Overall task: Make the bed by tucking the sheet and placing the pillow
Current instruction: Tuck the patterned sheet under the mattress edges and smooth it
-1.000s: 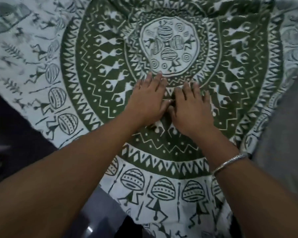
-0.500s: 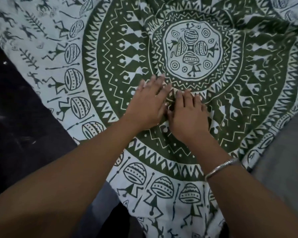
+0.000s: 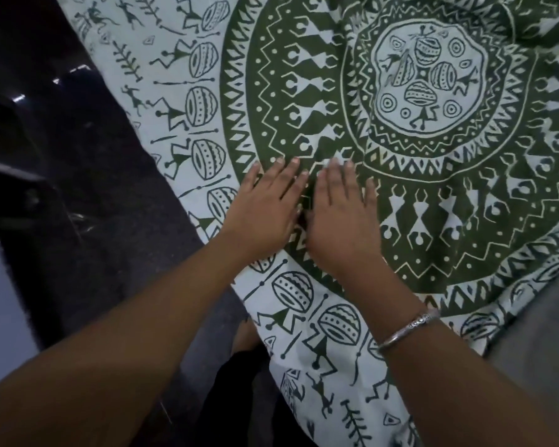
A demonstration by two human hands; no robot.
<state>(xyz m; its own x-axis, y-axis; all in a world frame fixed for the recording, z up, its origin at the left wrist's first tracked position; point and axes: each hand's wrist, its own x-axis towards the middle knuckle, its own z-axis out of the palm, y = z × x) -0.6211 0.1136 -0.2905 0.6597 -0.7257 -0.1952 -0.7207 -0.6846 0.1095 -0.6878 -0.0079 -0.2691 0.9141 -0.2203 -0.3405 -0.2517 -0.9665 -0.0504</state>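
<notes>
Two hands (image 3: 261, 217) (image 3: 340, 217), one patterned sheet (image 3: 465, 269), one silver bangle (image 3: 409, 328).

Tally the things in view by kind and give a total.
hands: 2, the left hand and the right hand
sheet: 1
bangle: 1
total: 4

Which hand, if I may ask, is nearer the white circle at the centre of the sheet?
Right. The right hand lies below-left of the white circle; the left hand lies further left.
</notes>
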